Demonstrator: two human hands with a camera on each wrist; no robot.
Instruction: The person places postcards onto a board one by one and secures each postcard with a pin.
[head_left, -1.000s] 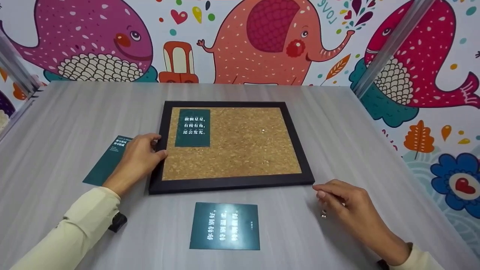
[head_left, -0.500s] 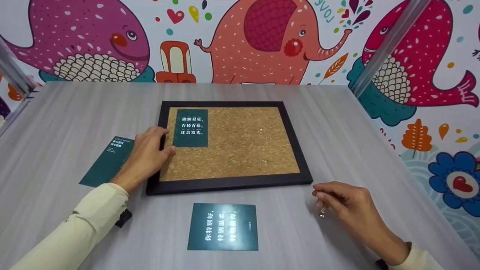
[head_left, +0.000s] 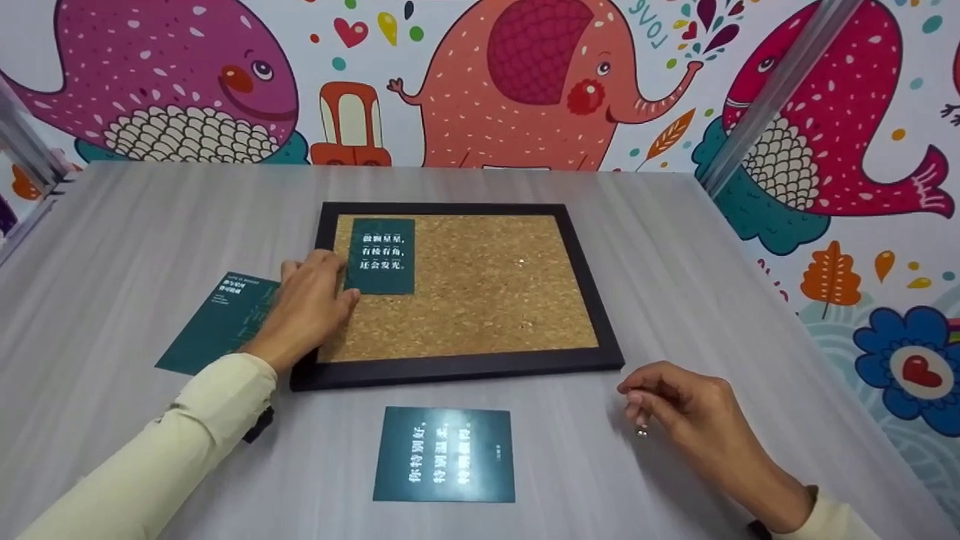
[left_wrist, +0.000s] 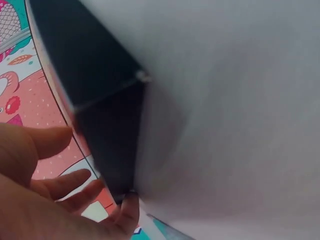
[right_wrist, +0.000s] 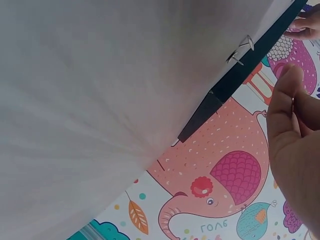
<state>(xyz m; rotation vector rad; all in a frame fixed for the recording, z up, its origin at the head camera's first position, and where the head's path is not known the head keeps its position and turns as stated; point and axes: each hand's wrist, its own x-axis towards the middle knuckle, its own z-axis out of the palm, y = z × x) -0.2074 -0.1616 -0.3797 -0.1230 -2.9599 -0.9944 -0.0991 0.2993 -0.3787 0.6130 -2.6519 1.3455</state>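
A cork board in a black frame lies on the table. A teal card with white writing lies at its upper left. My left hand reaches over the frame's left side, fingertips at the card's left edge, thumb above the cork. In the left wrist view, the fingers of that hand spread beside the black frame. My right hand hovers off the board's near right corner, fingers bent and thumb near the index fingertip. Whether it pinches something is hidden. Metal thumbtacks lie below it.
Another teal card lies left of the board, partly under the left forearm. A third card lies in front, its writing turned sideways. A printed wall rises behind the table.
My left hand has moved right, from the outer edge of the frame over to the card and cork. The right hand has barely moved. The view has shifted slightly.
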